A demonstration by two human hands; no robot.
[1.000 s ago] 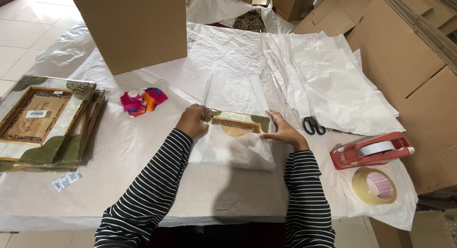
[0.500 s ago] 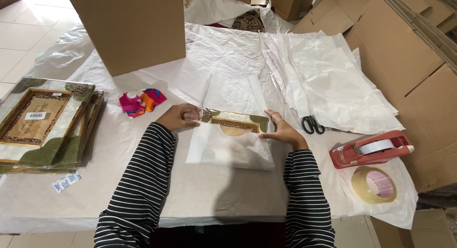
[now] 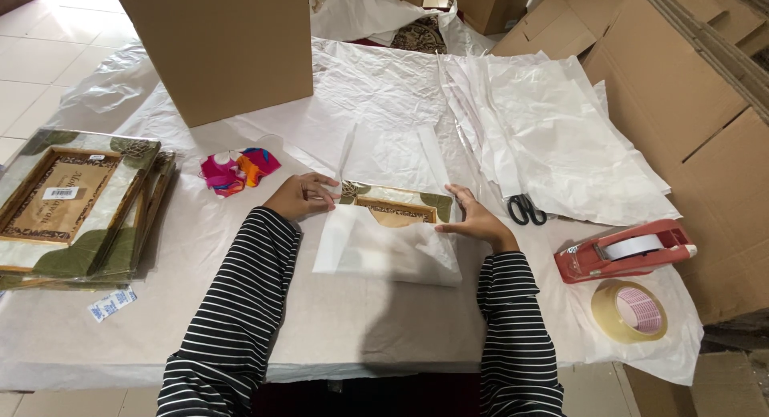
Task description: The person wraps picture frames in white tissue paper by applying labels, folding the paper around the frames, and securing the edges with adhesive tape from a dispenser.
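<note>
Left hand [image 3: 300, 197] slid outward; white paper [image 3: 388, 253] half-covers leaf-patterned frame [image 3: 392, 203].

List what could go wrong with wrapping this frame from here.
The thin white paper covers only the lower part of the frame, so it might tear at the corners. The left hand and right hand only press the edges, so the fold may slip. The scissors lie close by.
</note>
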